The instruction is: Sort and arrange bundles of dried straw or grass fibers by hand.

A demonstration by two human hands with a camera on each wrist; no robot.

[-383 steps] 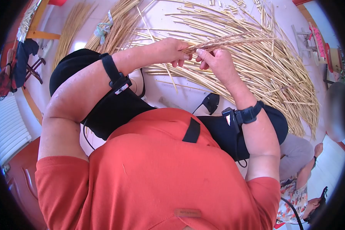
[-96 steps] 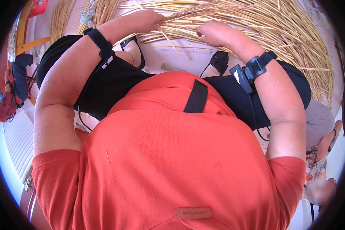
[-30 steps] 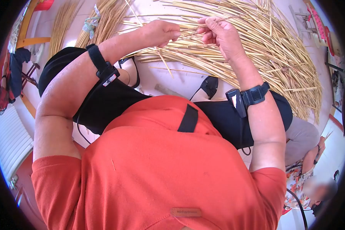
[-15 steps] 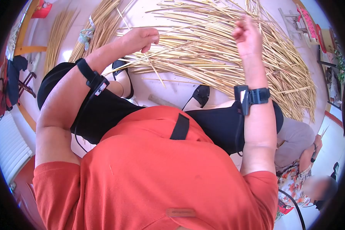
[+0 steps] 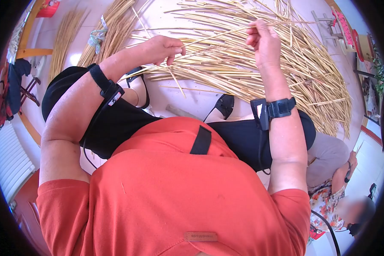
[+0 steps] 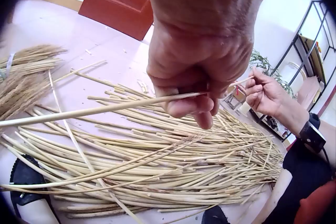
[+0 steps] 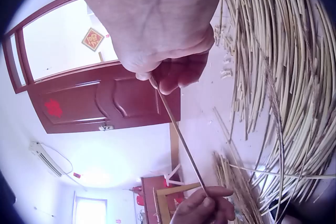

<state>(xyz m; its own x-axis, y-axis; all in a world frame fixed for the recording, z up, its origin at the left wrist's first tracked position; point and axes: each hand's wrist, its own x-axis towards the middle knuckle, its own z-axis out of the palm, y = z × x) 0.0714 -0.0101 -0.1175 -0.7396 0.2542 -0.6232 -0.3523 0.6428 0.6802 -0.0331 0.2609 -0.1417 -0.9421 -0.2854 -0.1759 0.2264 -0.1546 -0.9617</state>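
Note:
My left hand (image 5: 160, 49) pinches a thin, dry straw-coloured stalk (image 5: 217, 37). The right hand (image 5: 264, 42) pinches the same stalk farther along, so it runs nearly straight between the two hands. In the left wrist view the thicker part of the stalk (image 6: 105, 106) extends out on the near side of the left hand (image 6: 199, 77). The right wrist view shows the thin span (image 7: 181, 134) leading from the right fingers down to the left hand (image 7: 202, 208). Below both hands spreads a large heap of loose stalks (image 5: 243, 70); a few with feathery heads lie across it.
At the upper left lie bundles of feathery stalks, one tied with a cloth strip (image 5: 97, 38). Short cut pieces (image 7: 224, 37) litter the floor beside the heap. My black shoe (image 5: 223, 106) is close to the heap's edge. Another person (image 5: 328, 192) sits at the right.
The feathery heads gripped in the earliest frames are gone from my hands, now farther apart on one thin stalk. Since half a second ago, the right hand has come slightly left, the left slightly right.

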